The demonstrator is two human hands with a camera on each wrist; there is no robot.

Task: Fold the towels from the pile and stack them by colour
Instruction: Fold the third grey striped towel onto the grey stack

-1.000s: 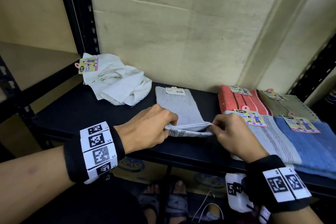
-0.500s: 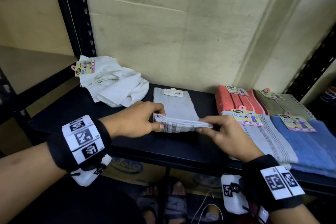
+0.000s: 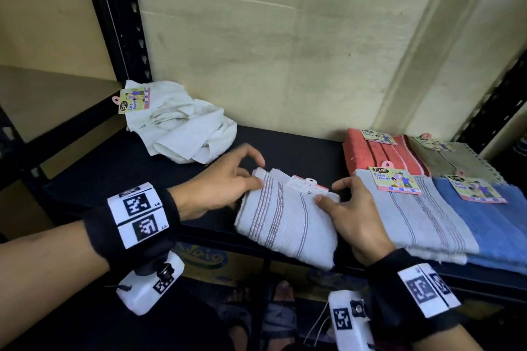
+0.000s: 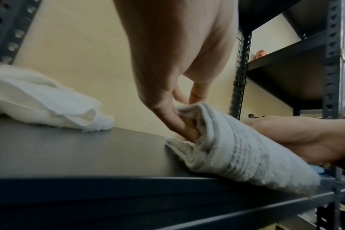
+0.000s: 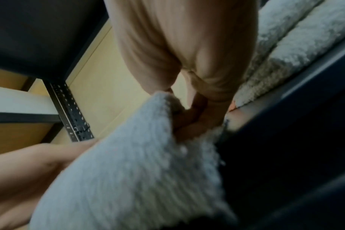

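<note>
While the folded striped towel (image 3: 285, 225) is lying at lower centre, we are gripping both its ends.
Soft, light, floppy — left hand (image 3: 219, 188) is pinching the left corner, right hand (image 3: 353, 219) clasping the right edge.

Black metal shelf (image 3: 299, 148) – cardboard box (image 3: 205, 258) (printed) beneath it.

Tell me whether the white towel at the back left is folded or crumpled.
Crumpled: the white towel lies in a loose, rumpled heap on the shelf, untouched by either hand.
</note>
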